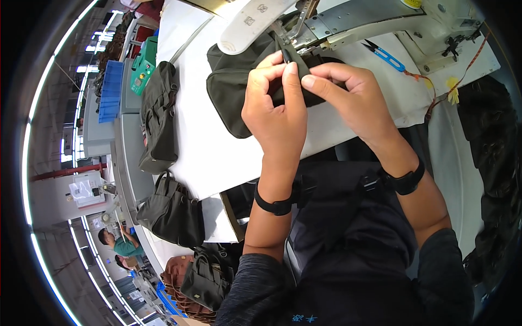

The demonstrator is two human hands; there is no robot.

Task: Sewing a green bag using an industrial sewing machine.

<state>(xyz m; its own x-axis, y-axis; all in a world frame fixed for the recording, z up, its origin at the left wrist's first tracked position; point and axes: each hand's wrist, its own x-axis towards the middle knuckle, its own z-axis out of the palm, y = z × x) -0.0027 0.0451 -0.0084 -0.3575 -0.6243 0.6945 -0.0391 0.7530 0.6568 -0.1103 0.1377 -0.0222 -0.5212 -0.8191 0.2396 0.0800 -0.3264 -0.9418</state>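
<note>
A dark olive fabric bag lies on the white sewing table, its upper part under the sewing machine head. My left hand pinches a dark strap of the bag between thumb and fingers, just below the machine's presser area. My right hand grips the same strap and the bag's edge from the right, fingertips touching the left hand's. Both wrists wear black bands. The needle itself is hidden by the fabric and the machine's metal parts.
Blue-handled thread snips lie on the table right of the machine. Finished olive bags are stacked along the table's left edge, more lower down. Dark fabric piles at the right. Other people work far left.
</note>
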